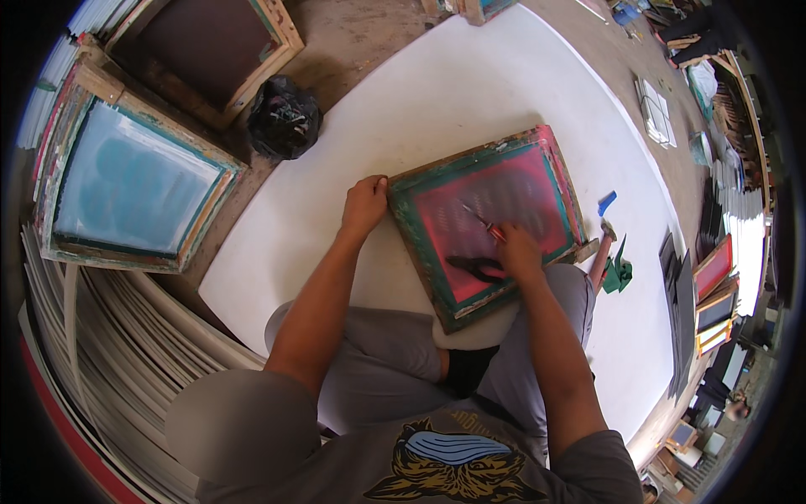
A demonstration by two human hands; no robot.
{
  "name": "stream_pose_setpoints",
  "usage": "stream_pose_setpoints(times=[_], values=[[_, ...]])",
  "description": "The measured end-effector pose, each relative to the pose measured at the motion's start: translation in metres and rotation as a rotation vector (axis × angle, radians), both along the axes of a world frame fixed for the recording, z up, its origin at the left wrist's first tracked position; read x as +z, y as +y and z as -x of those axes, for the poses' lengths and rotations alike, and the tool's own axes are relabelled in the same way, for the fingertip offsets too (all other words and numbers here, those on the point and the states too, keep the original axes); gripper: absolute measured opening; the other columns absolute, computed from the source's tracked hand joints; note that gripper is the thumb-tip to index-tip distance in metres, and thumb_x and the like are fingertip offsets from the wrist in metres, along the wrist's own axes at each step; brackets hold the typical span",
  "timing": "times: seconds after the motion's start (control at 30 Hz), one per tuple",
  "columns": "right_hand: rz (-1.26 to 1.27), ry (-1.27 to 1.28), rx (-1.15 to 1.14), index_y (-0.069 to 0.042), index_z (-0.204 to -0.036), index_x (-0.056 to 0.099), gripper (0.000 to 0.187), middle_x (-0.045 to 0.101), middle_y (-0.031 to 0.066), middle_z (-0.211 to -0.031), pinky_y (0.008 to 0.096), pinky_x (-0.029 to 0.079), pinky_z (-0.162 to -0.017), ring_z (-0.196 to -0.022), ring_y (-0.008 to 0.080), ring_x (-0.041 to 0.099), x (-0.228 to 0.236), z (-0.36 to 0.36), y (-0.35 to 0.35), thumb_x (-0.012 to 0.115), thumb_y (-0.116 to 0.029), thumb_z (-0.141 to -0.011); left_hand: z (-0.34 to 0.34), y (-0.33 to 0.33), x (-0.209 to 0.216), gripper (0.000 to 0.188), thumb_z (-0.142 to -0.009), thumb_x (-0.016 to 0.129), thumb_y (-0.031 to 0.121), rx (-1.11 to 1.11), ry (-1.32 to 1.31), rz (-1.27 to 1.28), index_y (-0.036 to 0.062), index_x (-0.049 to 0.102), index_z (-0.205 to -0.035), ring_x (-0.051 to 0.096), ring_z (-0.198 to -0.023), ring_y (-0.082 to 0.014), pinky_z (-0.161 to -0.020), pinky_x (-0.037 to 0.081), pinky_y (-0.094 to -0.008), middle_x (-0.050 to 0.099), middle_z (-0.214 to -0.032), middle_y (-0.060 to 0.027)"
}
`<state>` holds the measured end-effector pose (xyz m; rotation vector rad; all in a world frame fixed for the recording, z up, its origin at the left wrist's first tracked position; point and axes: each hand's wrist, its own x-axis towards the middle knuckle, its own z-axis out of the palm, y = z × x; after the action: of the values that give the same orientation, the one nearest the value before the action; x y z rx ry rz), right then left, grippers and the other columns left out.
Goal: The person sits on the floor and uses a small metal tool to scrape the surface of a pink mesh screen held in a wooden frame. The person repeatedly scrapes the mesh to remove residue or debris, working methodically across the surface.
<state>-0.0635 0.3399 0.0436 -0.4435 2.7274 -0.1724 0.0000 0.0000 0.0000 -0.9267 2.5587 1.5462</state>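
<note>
I see the left hand [365,206] gripping the framed screen [510,186] at its ten-o'clock corner. My right hand [520,254] pinches a red-handled tool [494,229] pointing toward ten.

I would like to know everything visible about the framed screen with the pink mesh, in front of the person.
The framed screen is a worn, wooden-looking rectangle with a green inner border and translucent pink mesh, darker and purplish toward the middle. It sits at an angle over the white sheet; whether fully flat is unclear. The left grip holds its upper-left corner. Over the mesh, the right grip holds a red-handled tool; a dark tool rests lower down. Part of its lower edge is hidden.
</note>
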Motion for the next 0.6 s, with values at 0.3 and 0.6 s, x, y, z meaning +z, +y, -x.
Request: stream_pose_setpoints(times=[0.3, 0.6], values=[[0.62, -0.104, -0.067, -0.006, -0.129, 0.065, 0.033, 0.07, 0.0193, -0.103, 0.0439, 0.053, -0.086, -0.097, 0.0343, 0.07, 0.023, -0.017, -0.031, 0.069, -0.023, -0.102, -0.003, 0.006, 0.018, 0.03, -0.106, 0.062, 0.026, 0.001, -0.004, -0.015, 0.0041, 0.079, -0.117, 0.075, -0.095, -0.0401, -0.088, 0.057, -0.045, 0.079, -0.1, -0.0215], [0.585, -0.146, -0.153, -0.007, -0.135, 0.066, 0.039, 0.075, 0.0206, -0.106, 0.0403, 0.057, -0.088, -0.097, 0.0314, 0.075, 0.05, -0.06, -0.068, 0.072, -0.021, -0.099, -0.008, 0.012, 0.02, 0.029, -0.105, 0.064, 0.024, -0.211, -0.141, -0.169, 0.0007, 0.081, -0.111, 0.075, -0.075, -0.0289, -0.078, 0.058, -0.0424, 0.076, -0.079, -0.0183]])
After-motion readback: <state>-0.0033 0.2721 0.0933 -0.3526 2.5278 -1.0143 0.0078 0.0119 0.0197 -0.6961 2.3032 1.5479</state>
